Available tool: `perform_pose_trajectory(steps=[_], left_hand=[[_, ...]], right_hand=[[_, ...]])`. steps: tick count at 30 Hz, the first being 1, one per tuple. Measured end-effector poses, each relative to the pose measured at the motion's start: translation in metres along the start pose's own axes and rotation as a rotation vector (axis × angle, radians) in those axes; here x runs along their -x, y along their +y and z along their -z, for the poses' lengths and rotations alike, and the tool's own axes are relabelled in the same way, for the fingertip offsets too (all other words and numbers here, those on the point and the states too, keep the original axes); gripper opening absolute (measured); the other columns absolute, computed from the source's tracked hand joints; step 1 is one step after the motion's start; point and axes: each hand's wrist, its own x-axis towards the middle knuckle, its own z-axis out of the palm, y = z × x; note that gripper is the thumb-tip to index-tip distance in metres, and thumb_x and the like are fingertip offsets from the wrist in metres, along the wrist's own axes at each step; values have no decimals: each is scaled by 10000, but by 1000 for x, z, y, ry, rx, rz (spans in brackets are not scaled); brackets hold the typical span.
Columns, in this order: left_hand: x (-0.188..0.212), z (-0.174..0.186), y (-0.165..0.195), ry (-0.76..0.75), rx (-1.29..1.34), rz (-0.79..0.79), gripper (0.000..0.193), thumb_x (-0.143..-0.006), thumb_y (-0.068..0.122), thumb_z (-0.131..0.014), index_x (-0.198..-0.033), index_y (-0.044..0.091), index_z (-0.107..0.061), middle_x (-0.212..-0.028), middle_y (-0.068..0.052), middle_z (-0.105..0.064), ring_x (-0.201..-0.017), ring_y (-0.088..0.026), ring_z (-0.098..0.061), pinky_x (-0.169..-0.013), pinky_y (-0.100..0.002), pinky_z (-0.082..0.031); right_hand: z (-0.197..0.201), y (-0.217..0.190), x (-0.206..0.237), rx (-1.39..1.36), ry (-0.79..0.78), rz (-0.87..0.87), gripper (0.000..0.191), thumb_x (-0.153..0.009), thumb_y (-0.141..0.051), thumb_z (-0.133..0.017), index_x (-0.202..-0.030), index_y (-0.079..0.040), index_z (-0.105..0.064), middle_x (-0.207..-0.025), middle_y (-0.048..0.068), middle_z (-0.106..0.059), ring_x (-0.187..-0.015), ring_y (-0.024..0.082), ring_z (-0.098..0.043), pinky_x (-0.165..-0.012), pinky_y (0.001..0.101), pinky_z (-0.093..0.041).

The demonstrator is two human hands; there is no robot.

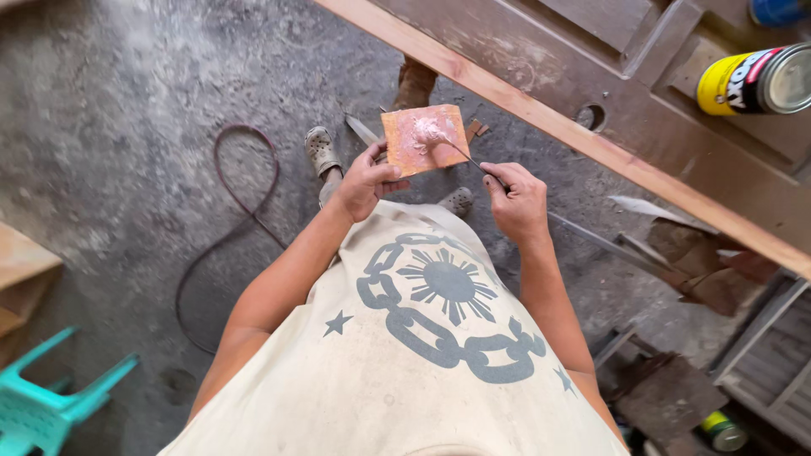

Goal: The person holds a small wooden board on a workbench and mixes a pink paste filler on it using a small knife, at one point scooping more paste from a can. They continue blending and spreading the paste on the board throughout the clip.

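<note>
A small square board of orange-brown wood (424, 139), smeared with a pale pinkish paste (428, 132), is pinched at its near-left edge by the left hand (367, 181), over the grey concrete floor (127, 127). The right hand (517, 201) is closed round a thin metal blade (470, 157), whose tip rests in the paste. A brown panelled wooden door (642, 110) lies to the far right, carrying a yellow can (754, 80).
</note>
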Motion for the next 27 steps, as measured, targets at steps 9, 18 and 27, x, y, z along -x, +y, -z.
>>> perform_pose_trajectory(steps=[9,18,27], left_hand=[[-41,111,148,-191,-184,141,778,-812,65,-744,-1497,-3,-380,-1254,-100,-647,-1108,-210,-675,-913,-379,-584],[-91,106,249,-405,-343,234,757,-815,45,-754,-1492,-13,-422,-1268,-128,-686,-1115,-211,-690,-940,-360,-580],[-127,68,234,-390,-284,287,749,-839,21,-739,-1507,3,-402,-1268,-126,-674,-1096,-205,-691,-931,-369,-587]], right_hand=[[-137,-74,-67,21,275,-21,181,-929,16,-717,-1107,5,-752,-1029,175,-742,-910,288,-737,-786,342,-568],[-166,-148,-85,59,506,-184,194,-941,18,-710,-1131,13,-750,-1056,177,-740,-912,290,-736,-776,338,-575],[-146,-125,-87,38,593,-195,202,-944,17,-710,-1141,6,-752,-1075,162,-749,-917,254,-749,-769,327,-583]])
